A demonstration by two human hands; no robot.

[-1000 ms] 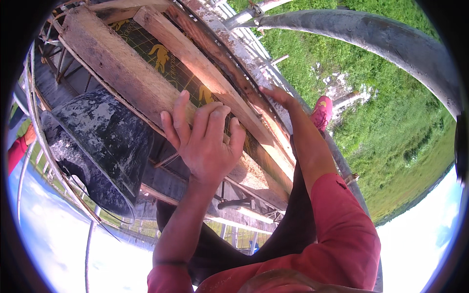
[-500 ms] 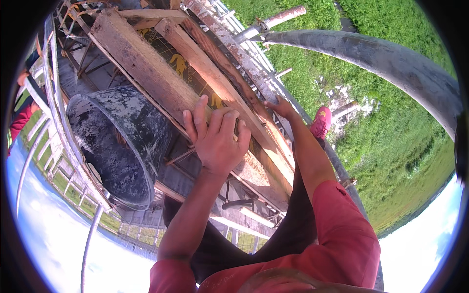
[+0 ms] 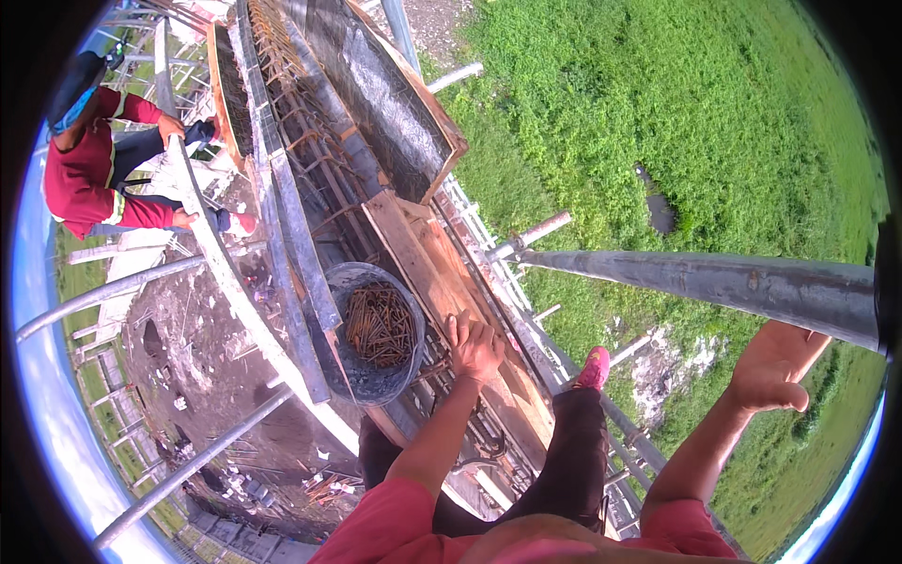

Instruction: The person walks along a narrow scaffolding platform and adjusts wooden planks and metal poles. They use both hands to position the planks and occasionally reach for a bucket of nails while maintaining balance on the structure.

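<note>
My left hand (image 3: 476,348) lies on a wooden form made of long planks (image 3: 409,242), fingers spread and slightly bent over the wood. Just left of it stands a dark bucket (image 3: 346,378), its mouth facing up, with many rusty nails (image 3: 381,324) inside. My right hand (image 3: 772,368) is raised on the far right, beneath a thick grey metal pole (image 3: 695,273). Its thumb stands apart and its fingers stretch up to the pole, their tips partly hidden. I see nothing held in either hand. A dark curved metal piece (image 3: 481,461) lies below the planks.
At the left a co-worker (image 3: 80,183) in red grips a pale rail (image 3: 211,240). Tied steel bars (image 3: 301,122) run beside a weathered form panel (image 3: 390,89). My pink shoe (image 3: 593,367) rests by the scaffold pipes. Green grass (image 3: 601,132) lies far below.
My right hand has left the planks and risen right to the pole. My view has shifted, bringing the co-worker and the bucket's nails into sight. My left hand remains on the wood.
</note>
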